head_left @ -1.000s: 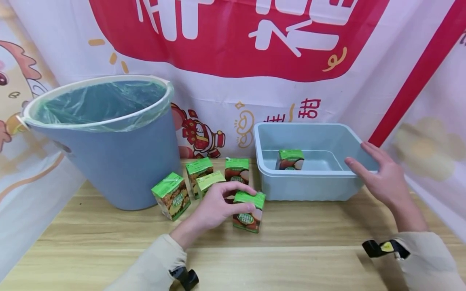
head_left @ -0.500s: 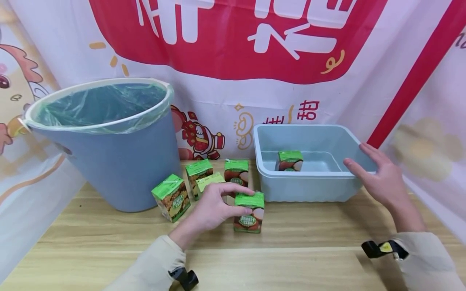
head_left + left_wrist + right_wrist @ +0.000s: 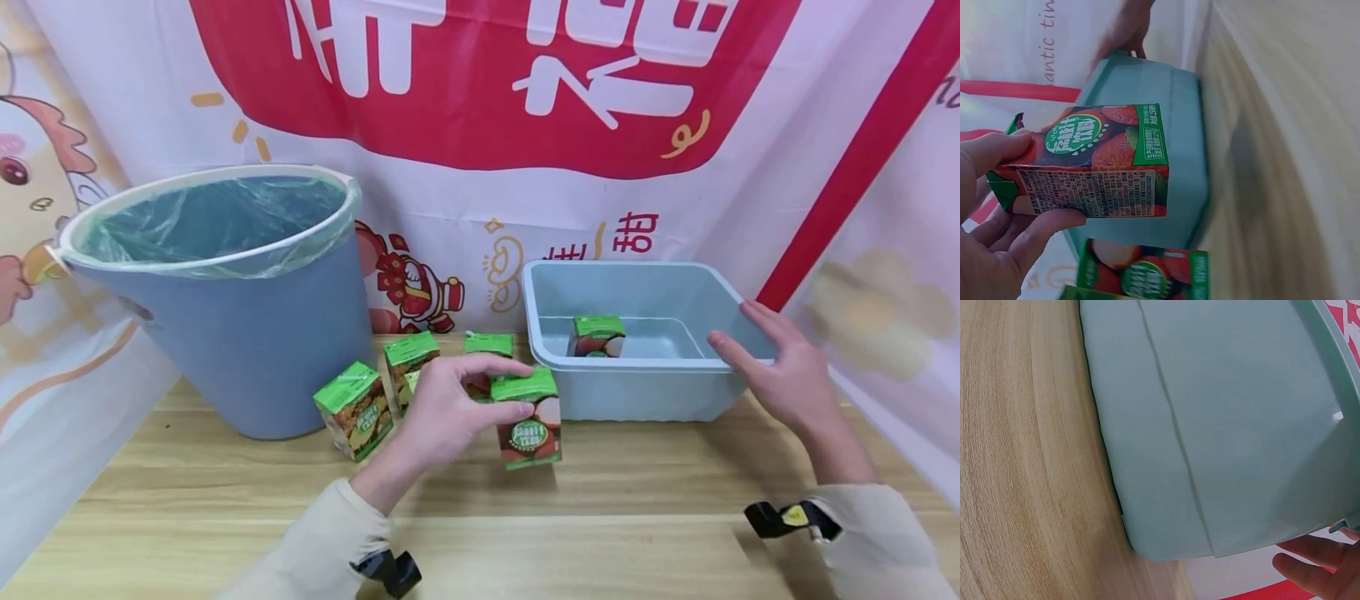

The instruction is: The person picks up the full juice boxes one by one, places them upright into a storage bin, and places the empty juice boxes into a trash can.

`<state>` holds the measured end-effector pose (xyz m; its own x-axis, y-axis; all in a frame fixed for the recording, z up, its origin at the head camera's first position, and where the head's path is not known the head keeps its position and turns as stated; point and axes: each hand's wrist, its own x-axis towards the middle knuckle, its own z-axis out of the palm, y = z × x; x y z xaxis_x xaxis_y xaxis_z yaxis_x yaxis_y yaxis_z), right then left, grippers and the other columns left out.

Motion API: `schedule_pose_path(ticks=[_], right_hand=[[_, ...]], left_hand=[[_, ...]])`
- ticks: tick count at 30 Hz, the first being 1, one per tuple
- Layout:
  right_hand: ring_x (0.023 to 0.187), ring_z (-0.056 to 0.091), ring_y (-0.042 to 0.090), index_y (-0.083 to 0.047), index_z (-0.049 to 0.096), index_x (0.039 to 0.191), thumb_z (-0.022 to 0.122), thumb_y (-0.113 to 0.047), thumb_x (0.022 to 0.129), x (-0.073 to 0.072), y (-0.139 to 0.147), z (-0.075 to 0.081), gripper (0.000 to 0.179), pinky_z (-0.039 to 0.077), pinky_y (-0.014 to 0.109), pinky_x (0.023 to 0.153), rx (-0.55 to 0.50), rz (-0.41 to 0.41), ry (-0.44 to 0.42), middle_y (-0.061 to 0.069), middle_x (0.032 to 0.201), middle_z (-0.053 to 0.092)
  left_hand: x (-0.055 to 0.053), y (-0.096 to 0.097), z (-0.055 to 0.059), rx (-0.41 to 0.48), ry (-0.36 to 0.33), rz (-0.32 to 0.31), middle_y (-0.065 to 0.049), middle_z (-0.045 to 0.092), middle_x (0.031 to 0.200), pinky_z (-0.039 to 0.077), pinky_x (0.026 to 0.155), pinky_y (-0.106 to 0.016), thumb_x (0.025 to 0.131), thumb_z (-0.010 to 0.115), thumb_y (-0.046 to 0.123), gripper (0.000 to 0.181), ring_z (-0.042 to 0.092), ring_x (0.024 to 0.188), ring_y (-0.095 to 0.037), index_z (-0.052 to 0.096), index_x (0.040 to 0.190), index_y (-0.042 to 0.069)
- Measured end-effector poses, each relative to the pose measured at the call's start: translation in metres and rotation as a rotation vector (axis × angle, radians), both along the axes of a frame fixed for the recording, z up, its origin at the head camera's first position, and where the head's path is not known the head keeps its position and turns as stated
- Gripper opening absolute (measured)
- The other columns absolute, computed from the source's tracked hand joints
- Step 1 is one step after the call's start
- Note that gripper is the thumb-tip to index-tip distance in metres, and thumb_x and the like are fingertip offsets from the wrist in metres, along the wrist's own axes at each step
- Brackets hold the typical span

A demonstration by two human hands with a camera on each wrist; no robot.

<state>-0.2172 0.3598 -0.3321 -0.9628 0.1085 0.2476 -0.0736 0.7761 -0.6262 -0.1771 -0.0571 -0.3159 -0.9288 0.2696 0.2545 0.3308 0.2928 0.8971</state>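
My left hand [image 3: 442, 412] pinches a green-topped juice carton [image 3: 531, 437] between thumb and fingers, slightly above the table in front of the light-blue plastic basin [image 3: 637, 392]. In the left wrist view, fruit pictures and a label cover this juice carton [image 3: 1091, 162]. At the basin's right end, my right hand [image 3: 787, 375] holds the rim, thumb on the inner side and fingers outside. One juice carton [image 3: 598, 336] stands inside the basin. Left of my left hand are more cartons: a brown-sided carton [image 3: 356, 412], another carton [image 3: 411, 358] and a carton [image 3: 487, 343] behind the hand.
A tall blue waste bin [image 3: 262, 350] with a clear liner stands at the left, close to the cartons. Printed cloth [image 3: 450, 192] hangs behind everything. The wooden table [image 3: 600, 550] runs along the front.
My left hand has lifted the juice carton off the table and moved it slightly right, toward the basin. My right hand stays at the basin's rim.
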Motion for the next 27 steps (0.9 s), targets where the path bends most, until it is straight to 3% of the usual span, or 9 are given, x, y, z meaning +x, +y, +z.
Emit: schedule_pose_path(ticks=[5,10,15,21,27], right_hand=[[0.159,0.018,0.057,-0.019,0.025,0.170,0.057,-0.055,0.103,-0.001,-0.001,0.000,0.083,0.027,0.088,0.108,0.010,0.003,0.011,0.020,0.177,0.020],[0.159,0.018,0.057,-0.018,0.025,0.170,0.057,-0.055,0.103,-0.001,-0.001,0.000,0.083,0.027,0.088,0.108,0.018,0.002,0.012,0.021,0.177,0.020],[0.159,0.018,0.057,-0.018,0.025,0.170,0.057,-0.056,0.102,-0.001,-0.001,-0.001,0.084,0.027,0.087,0.108,0.015,0.005,0.012,0.020,0.177,0.021],[0.160,0.018,0.056,-0.019,0.024,0.170,0.057,-0.059,0.102,0.000,0.000,-0.002,0.086,0.028,0.087,0.108,0.008,0.002,0.005,0.018,0.178,0.020],[0.160,0.018,0.055,-0.019,0.025,0.170,0.058,-0.058,0.102,0.000,0.000,-0.001,0.086,0.026,0.087,0.109,0.002,0.010,0.015,0.018,0.178,0.021]], left_hand=[[-0.001,0.009,0.027,-0.012,0.072,-0.010,0.007,0.080,0.110,0.059,0.071,-0.031,0.082,0.093,0.020,0.032,0.072,0.088,-0.014,0.084,0.111,0.028],[-0.004,0.018,0.054,0.000,0.131,-0.036,0.003,0.079,0.103,0.056,0.065,-0.030,0.083,0.092,0.020,0.032,0.070,0.083,-0.017,0.084,0.113,0.023],[-0.011,0.029,0.077,0.056,0.114,-0.052,0.000,0.079,0.103,0.061,0.073,-0.030,0.083,0.091,0.017,0.032,0.073,0.083,-0.019,0.083,0.115,0.019],[-0.021,0.041,0.099,0.082,0.113,-0.027,0.000,0.076,0.106,0.061,0.071,-0.031,0.086,0.090,0.020,0.033,0.070,0.088,-0.019,0.082,0.119,0.022],[-0.031,0.054,0.113,0.137,0.069,0.020,0.001,0.079,0.108,0.063,0.076,-0.031,0.088,0.088,0.022,0.034,0.069,0.093,-0.019,0.081,0.122,0.025]])
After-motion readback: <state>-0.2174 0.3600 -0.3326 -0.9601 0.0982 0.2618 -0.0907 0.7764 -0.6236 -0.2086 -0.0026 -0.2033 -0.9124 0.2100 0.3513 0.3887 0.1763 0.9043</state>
